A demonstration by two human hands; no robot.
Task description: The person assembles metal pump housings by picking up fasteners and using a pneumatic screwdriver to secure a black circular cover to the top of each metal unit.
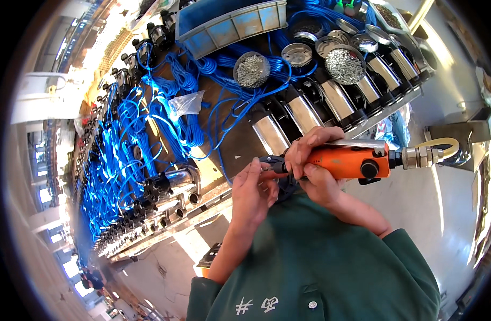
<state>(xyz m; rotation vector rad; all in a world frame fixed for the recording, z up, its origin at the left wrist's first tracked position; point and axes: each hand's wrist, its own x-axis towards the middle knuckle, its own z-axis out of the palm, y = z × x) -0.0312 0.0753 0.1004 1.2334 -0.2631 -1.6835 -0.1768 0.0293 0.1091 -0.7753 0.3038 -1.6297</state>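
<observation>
Clamping the orange power tool [348, 162] in front of the near edge of the workbench [241, 140], the right hand [322, 184] wraps its body, while the left hand [250, 193] curls near that edge, whether closed on anything I cannot tell.

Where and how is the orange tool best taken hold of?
Probably round the front of the orange tool's long, slim body, coming from the wearer's right, as the right hand does. It lies crosswise; the metal hose fitting takes up its right end, and the left hand is at its black nose.
</observation>
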